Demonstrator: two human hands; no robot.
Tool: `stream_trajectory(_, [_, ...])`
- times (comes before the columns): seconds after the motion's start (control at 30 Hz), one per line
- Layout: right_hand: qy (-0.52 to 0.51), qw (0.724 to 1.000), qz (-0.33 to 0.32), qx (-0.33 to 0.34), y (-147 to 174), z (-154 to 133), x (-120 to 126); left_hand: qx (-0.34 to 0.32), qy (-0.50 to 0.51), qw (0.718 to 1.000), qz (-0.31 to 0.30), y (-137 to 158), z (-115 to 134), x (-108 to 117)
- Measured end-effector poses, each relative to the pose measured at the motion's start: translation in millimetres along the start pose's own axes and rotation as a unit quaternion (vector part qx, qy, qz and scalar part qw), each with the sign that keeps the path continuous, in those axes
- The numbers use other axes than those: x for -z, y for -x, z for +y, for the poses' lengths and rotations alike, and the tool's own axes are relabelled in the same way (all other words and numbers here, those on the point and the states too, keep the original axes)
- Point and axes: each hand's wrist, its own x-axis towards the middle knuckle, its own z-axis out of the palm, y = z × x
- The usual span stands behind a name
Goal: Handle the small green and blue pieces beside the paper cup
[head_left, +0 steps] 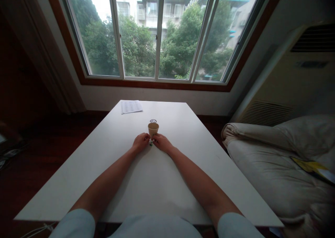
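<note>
A light brown paper cup [153,129] stands mouth up on the white table [154,182], far out in front of me. At its lower left is my left hand [141,141], fingers curled together beside the base; whether they pinch anything is too small to see. My right hand [162,143] has its fingers closed at the cup's lower right side, partly covering the base. Between the fingertips, just in front of the cup, lie tiny dark green bits [151,143]. A small clear round thing with a dark rim [153,120] shows behind the cup.
Printed paper sheets [131,106] lie at the table's far left corner. Beyond the table is a wide window [157,39]. To the right are a padded beige seat or bedding [251,150] and a tall air conditioner [282,77]. A curtain [52,63] hangs at left.
</note>
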Motion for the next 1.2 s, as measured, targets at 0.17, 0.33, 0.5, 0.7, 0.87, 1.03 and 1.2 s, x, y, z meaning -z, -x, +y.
stream_trajectory(0.17, [0.009,1.0,-0.004,-0.003,-0.8,-0.4,1.0,0.006,-0.002,1.0,0.0,0.3,1.2,1.2])
stream_trajectory(0.33, [0.011,1.0,-0.003,-0.003,-0.6,-1.1,2.5,-0.01,0.004,1.0,0.003,0.5,0.9,2.3])
stream_trajectory(0.5, [0.012,1.0,-0.004,-0.001,-1.4,0.2,0.4,-0.005,0.002,1.0,0.0,0.7,0.0,1.1])
stream_trajectory(0.7, [0.005,1.0,-0.009,-0.006,-2.1,2.6,-1.8,0.005,0.003,1.0,0.0,0.8,1.1,1.8])
stream_trajectory(0.87, [-0.011,0.999,-0.033,0.008,-4.4,5.4,0.2,-0.002,0.0,1.0,-0.002,0.2,0.7,1.7])
stream_trajectory(1.03, [-0.013,0.999,-0.042,0.007,-6.0,3.6,1.5,-0.004,-0.01,1.0,-0.011,-0.8,-2.5,-0.4])
stream_trajectory(1.2, [0.006,1.0,-0.03,-0.007,-4.1,-2.9,3.0,-0.008,-0.006,1.0,-0.014,-0.9,-3.5,0.1])
